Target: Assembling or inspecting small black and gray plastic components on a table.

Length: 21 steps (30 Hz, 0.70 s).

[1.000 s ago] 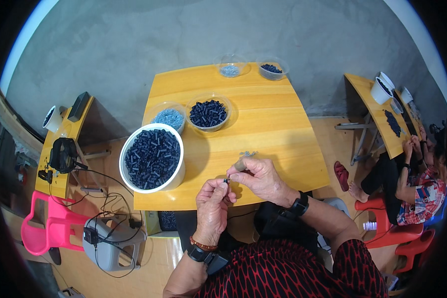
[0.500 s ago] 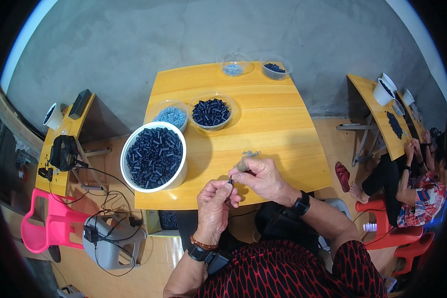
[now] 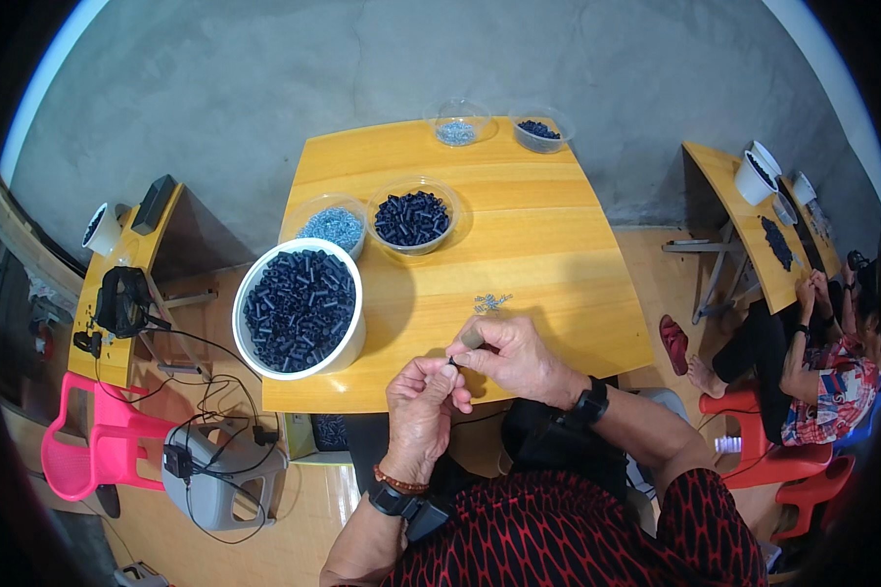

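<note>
At the front edge of the table, my left hand is closed in a pinch around a small black piece, mostly covered by the fingertips. My right hand meets it from the right, thumb and fingers closed around a short brownish cylinder; its lower end is hidden. Just beyond the right hand lies a little heap of small silvery metal parts. To the left stands a white bucket full of short black tubes.
Behind the bucket are a clear tub of silvery parts and a clear bowl of black tubes. Two more clear bowls, one with silvery parts and one with dark pieces, sit at the far edge. Another person works at right.
The brownish cylinder in my right hand has tipped and shifted slightly nearer to me. Both hands stay together, and the view has moved a little.
</note>
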{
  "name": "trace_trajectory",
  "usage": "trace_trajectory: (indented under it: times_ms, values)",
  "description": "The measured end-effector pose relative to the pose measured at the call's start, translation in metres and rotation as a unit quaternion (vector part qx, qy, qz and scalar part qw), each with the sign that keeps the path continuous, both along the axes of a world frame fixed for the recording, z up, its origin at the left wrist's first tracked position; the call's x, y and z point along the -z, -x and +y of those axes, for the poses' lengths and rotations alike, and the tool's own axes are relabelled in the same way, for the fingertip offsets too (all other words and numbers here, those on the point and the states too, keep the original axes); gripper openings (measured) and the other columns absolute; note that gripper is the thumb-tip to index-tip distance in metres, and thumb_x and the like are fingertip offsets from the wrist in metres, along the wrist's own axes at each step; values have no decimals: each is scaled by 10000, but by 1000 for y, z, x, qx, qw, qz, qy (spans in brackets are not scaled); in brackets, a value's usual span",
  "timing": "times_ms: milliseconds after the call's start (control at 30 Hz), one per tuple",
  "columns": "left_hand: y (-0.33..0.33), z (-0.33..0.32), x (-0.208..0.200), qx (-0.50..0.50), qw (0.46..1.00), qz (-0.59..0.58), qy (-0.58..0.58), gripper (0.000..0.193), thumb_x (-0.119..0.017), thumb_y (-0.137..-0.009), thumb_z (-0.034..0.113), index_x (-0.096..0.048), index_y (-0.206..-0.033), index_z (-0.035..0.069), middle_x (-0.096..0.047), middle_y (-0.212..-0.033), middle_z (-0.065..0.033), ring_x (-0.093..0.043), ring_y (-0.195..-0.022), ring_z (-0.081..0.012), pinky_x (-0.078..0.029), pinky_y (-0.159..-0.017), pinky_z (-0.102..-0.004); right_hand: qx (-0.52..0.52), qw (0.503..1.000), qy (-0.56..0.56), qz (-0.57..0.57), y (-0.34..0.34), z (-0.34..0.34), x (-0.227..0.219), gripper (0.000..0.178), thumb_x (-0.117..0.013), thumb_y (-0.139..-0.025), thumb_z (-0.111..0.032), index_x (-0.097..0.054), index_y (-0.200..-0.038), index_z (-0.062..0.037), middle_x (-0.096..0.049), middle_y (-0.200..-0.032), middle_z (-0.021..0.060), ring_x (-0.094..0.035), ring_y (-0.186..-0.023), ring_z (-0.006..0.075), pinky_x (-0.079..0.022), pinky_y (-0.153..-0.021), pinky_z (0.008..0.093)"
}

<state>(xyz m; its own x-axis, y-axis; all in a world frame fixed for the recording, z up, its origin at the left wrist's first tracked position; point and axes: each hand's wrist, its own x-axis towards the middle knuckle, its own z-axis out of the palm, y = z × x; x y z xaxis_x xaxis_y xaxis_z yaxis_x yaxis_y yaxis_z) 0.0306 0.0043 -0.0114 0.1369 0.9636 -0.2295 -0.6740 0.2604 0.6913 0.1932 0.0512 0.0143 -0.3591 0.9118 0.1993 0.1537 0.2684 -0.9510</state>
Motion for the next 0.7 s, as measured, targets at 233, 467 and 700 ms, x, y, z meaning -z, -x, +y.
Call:
trace_trajectory:
  times_ms: [233, 467, 700]
  values:
    - [1, 0, 2, 30, 999, 26, 16, 68, -632, -954, 86, -616, -924, 27, -652, -780, -83, -619, -592, -158, -524, -530, -281, -15, 999, 0, 41, -10, -7, 7, 52, -705, -889, -30, -683, -912, 12, -683, -905, 68, -642, -815, 102, -532, -714, 274]
    - [-1, 0, -5, 9, 999, -30, 26, 61, -645, -942, 106, -643, -932, 46, -676, -870, -71, -646, -782, -143, -542, -724, -316, -33, 999, -22, 0, -9, -16, -11, 327, -738, -835, -70, -645, -1131, 33, -633, -973, 102, -648, -848, 181, -528, -747, 318]
    - [-2, -1, -2, 24, 1000, -5, 17, 79, -633, -946, 97, -655, -939, 22, -684, -912, -71, -647, -830, -152, -545, -773, -329, -31, 982, -110, -152, -6, -15, -10, 284, -728, -817, -98, -632, -1046, 41, -613, -871, 188, -636, -786, 356, -523, -685, 399]
